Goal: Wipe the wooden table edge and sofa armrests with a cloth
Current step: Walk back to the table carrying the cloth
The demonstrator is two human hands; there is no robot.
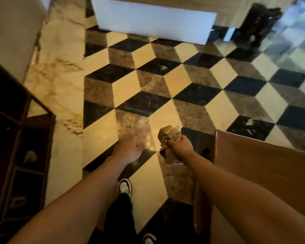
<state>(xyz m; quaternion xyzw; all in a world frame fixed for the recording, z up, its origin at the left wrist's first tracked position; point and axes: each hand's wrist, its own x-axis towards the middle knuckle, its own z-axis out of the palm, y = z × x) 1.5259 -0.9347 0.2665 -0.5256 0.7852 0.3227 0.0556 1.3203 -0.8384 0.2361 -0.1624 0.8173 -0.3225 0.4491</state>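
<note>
**Cloth in hand, no surface under it yet**

Your right hand (179, 144) is clenched around a bunched tan cloth (168, 136), held out in the air above the cube-patterned floor (148, 81). It touches nothing but your fingers. Your left hand (128, 150) hangs beside it, empty, palm turned inward; the fingertips are too blurred to read, though they look loosely relaxed.

You appear to be between surfaces, not mid-wipe. The nearest candidate is the light wooden top (264, 173) just to the right of your cloth hand, its corner and near edge close by. Further ahead stands a pale upholstered piece (157, 22), possibly the sofa, though its armrests are not visible.

Next, swing the cloth rightward and down onto that wooden edge, flatten the bundle for contact, and draw it along the rim.
</note>
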